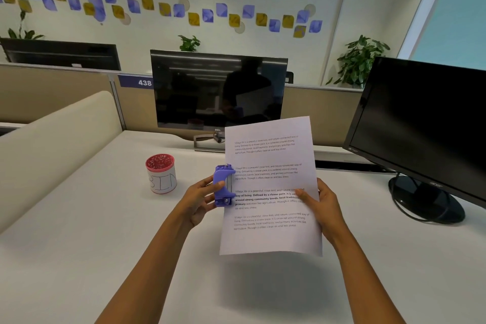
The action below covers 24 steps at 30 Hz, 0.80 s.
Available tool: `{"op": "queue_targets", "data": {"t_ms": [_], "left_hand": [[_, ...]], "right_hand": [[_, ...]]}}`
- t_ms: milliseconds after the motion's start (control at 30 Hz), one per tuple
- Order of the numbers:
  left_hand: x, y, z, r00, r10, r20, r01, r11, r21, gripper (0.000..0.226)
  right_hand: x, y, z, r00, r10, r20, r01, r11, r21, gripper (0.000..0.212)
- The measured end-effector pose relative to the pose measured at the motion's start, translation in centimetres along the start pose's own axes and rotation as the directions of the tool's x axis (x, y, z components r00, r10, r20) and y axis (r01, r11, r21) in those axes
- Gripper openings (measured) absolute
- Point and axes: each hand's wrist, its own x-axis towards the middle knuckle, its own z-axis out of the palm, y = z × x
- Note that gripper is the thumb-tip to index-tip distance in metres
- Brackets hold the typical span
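I hold a white printed sheet of paper [271, 181] upright above the desk. My right hand [319, 205] pinches its right edge, thumb on the printed side. My left hand [201, 198] grips a purple hole punch [223, 185], whose jaw sits over the middle of the sheet's left edge. The sheet carries several short paragraphs of text, one partly in bold.
A red mesh cup [161, 173] with a white label stands on the white desk [79, 244] to the left. A Dell monitor [219, 92] is behind the paper, a second black monitor [426, 123] at the right. A beige partition [52, 144] borders the left side.
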Motion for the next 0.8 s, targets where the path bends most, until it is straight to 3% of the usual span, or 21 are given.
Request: {"op": "queue_targets", "data": {"t_ms": [400, 567, 800], "left_hand": [[-0.3, 0.39, 0.33, 1.0, 0.018, -0.01, -0.017, 1.0, 0.016, 0.034], [-0.38, 0.6, 0.39, 1.0, 0.023, -0.008, -0.023, 1.0, 0.014, 0.046], [-0.48, 0.45, 0.46, 0.999, 0.038, -0.016, -0.038, 0.999, 0.018, 0.036]], "right_hand": [[-0.53, 1.0, 0.63, 1.0, 0.029, -0.007, -0.029, 0.996, 0.09, 0.032], [-0.43, 1.01, 0.46, 0.999, 0.034, 0.006, -0.035, 0.994, 0.108, 0.036], [-0.34, 1.11, 0.37, 0.998, 0.064, 0.018, -0.066, 0.988, 0.139, 0.04]]}}
